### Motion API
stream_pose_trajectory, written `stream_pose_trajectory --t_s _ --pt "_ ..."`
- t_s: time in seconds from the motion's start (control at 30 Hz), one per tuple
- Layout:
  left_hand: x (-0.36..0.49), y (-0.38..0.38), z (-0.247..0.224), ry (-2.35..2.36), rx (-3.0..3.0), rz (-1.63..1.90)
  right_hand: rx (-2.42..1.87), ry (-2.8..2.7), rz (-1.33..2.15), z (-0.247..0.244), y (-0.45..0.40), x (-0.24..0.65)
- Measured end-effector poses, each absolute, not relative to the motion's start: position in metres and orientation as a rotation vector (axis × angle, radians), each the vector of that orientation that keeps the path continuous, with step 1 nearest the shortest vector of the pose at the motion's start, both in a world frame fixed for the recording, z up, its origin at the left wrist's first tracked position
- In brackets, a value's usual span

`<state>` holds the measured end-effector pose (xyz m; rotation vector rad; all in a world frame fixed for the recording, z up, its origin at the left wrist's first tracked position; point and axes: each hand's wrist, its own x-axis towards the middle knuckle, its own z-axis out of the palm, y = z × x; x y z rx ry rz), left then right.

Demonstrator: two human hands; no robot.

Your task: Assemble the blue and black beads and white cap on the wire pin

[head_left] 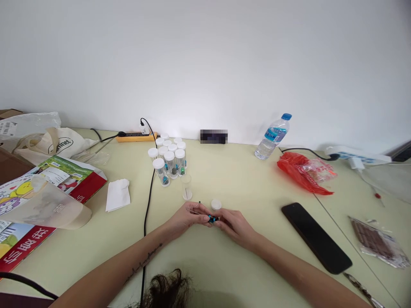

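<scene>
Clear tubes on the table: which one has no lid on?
The tube nearest the left hand, in front of the capped group: its rim is bare, while the others wear white lids.

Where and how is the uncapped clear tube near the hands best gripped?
Probably around the side wall at mid-height, coming from the near right: the tube stands upright with smooth, straight sides, and the capped tubes crowd its far-left side.

One uncapped tube, one loose cap
</scene>
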<state>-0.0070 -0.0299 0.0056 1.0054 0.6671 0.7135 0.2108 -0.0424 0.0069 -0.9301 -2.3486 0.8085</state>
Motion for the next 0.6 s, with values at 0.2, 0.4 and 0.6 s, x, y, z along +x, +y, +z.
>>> stream_pose_trajectory --t_s 0.2,0.4,0.6 --pt "-0.0065 -0.0299 0.0053 0.685 0.998 0.719 -0.933 -2.366 0.789 0.0053 -0.0435 0.2118" --pt "-0.007 -0.0303 0.0074 0.685 0.994 0.704 -0.938 -2.358 0.772 0.0042 -0.0429 0.2108" --pt "-0.0071 -0.03 0.0079 0.696 0.991 0.714 -0.953 -2.37 0.792 0.0057 -0.0422 0.2102"
